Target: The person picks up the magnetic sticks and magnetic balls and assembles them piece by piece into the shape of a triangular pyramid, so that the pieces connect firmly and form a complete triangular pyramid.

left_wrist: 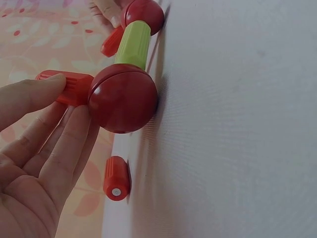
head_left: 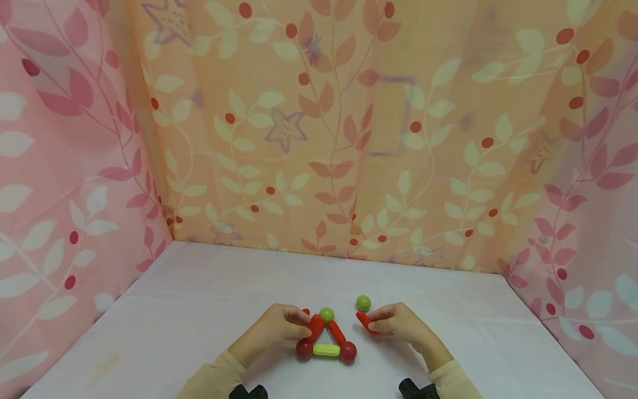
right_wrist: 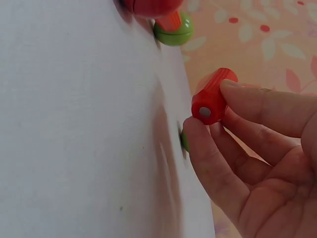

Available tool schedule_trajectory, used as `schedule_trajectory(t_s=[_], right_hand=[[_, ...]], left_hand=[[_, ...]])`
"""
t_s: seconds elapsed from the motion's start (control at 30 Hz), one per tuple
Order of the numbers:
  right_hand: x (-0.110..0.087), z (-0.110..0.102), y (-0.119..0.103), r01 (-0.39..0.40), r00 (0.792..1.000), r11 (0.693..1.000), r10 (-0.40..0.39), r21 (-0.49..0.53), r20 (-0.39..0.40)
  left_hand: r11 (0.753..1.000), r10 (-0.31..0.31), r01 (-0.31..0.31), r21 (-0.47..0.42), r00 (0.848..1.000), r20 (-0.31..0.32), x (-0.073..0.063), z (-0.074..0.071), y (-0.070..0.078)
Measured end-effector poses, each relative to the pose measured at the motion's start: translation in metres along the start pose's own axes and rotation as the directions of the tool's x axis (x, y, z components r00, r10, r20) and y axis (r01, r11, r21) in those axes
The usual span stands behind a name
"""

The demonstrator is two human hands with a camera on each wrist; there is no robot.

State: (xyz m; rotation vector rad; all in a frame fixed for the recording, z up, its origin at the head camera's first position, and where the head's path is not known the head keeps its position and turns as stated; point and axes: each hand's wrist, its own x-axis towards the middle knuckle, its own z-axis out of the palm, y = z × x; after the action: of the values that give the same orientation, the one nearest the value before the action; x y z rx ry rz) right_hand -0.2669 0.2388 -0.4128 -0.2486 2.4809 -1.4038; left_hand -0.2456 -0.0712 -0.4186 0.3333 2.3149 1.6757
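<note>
Head view: left fingers (head_left: 298, 333) grip triangle (head_left: 326, 350), right fingers (head_left: 382, 313) pinch loose red stick (head_left: 365, 320); seemingly mid-assembly, next likely needing careful alignment.

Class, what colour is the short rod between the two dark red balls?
The short rod is yellowish green, seen best in the left wrist view.

You are in a small screened-off booth: leaf-print cloth (head_left: 339, 138), orange at the back and pink at either side, walls in your white counter (head_left: 239, 277). You cannot tell whether a home or a lab surrounds it.
</note>
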Motion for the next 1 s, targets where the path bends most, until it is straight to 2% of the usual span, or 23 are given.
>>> schedule_trajectory(t_s=[0.7, 1.0], right_hand=[[-0.009, 0.013, -0.02, 0.022, 1.0, 0.998, -0.023, 0.06, 0.012], [-0.01, 0.019, -0.026, 0.066, 0.997, 0.995, -0.069, 0.077, 0.045]], left_hand=[[0.999, -0.04, 0.04, 0.008, 0.999, -0.001, -0.001, 0.001, 0.003], [1.0, -0.023, 0.023, 0.007, 1.0, -0.002, -0.001, 0.001, 0.003]])
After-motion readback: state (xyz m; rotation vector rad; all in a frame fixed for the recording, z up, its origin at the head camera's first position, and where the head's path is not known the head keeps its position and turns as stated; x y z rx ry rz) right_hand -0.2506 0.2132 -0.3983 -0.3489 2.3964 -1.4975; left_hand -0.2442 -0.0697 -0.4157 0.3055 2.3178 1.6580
